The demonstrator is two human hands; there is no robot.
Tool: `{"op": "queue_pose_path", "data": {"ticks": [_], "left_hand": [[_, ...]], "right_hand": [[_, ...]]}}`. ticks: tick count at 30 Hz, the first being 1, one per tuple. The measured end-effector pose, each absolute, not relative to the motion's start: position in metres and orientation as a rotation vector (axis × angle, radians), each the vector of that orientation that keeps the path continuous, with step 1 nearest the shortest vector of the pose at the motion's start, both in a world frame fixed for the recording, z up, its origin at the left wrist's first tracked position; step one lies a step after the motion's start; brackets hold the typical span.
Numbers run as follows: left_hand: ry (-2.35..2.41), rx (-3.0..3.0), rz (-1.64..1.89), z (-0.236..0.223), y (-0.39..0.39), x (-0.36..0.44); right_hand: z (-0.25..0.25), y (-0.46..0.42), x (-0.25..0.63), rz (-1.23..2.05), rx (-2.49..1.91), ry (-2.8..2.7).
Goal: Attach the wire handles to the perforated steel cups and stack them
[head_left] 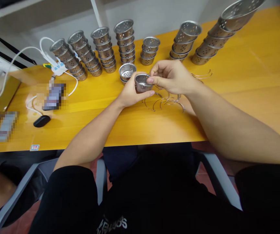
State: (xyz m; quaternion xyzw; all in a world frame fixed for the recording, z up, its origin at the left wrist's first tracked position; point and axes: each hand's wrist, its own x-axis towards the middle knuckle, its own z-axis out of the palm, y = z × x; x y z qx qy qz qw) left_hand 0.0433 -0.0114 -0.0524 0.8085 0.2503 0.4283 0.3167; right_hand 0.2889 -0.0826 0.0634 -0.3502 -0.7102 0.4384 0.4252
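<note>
My left hand (131,92) is wrapped round a small perforated metal cup (143,85), thumb along its near side. The cup is held just above the table, its mouth facing up. My right hand (170,76) is at the cup's right rim, thumb and forefinger pinched together on a thin curved wire (148,75), partly hidden by the fingers. Under and beside my right hand lies a loose pile of curved metal wires (169,101). Behind my left hand stands a short stack of similar cups (127,72).
Tall stacks of perforated cups (125,42) line the back of the table (86,113), some leaning. More wires (204,76) lie to the right. On the left are a power strip (59,68), white cables, a blurred phone (54,97) and a black mouse-like object (42,121).
</note>
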Motion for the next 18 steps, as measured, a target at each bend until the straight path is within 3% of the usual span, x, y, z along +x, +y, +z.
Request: {"op": "queue_pose_path", "data": {"ticks": [12,18], "left_hand": [[0.617,2.213,1.179,-0.0583,-0.0058,0.0433],[0.616,2.211,1.163,-0.0614,-0.0020,0.0437]], "right_hand": [[0.0564,-0.0795,0.2892,1.098,-0.844,-1.784],[0.0593,-0.0882,0.2886,0.875,-0.965,-1.769]]}}
